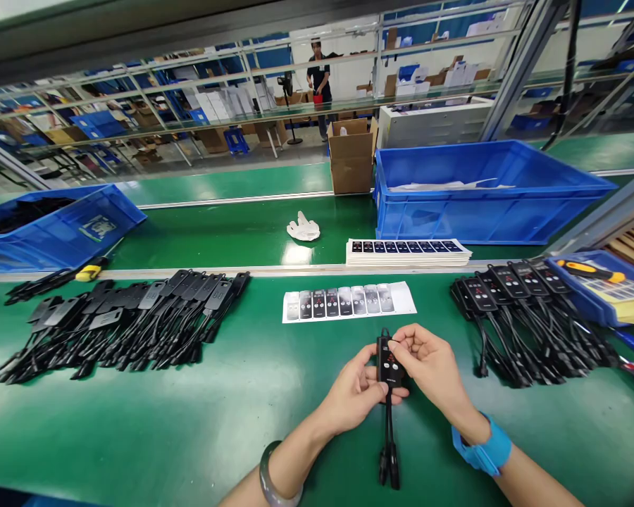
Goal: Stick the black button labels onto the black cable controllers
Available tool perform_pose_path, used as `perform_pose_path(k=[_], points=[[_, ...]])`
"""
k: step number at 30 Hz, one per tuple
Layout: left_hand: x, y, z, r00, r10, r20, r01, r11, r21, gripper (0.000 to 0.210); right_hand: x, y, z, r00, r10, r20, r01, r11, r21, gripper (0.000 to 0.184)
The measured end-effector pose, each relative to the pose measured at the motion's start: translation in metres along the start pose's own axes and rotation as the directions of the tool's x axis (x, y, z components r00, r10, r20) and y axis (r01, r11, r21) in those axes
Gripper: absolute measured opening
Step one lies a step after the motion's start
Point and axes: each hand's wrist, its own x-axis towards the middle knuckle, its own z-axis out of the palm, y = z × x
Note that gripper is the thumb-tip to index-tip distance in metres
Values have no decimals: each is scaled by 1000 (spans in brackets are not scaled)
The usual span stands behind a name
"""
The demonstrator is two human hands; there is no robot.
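Note:
A small black controller [387, 362] with a hanging loop and two plugged cables is held above the green bench. My left hand [356, 387] is closed around its lower left side, thumb on the front face. My right hand [427, 359] pinches at its upper right, thumb pressed on the face, which bears a dark label with red marks and light buttons. Just beyond lies a white label sheet [401, 297] with a row of dark and greyish label places. A stack of label sheets [409, 255] sits farther back.
Many black controllers [121, 317] lie piled on the left, and another pile [523, 296] with labelled faces on the right. Blue bins [465, 211] stand behind. A white glove [303, 227], a yellow tape measure [89, 272] and a blue tray [581, 289] with a yellow-handled cutter are also there.

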Motion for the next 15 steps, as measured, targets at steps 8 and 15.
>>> perform_pose_path(k=[8,15], points=[[0,-1,-1,1000,24,-13,-24,1000,-4,51,3,8,-3,997,-60,-43,53,986,-159,35],[2,1,-6,999,-1,-36,-4,990,-141,43,4,16,-2,989,-48,141,76,977,-199,39]])
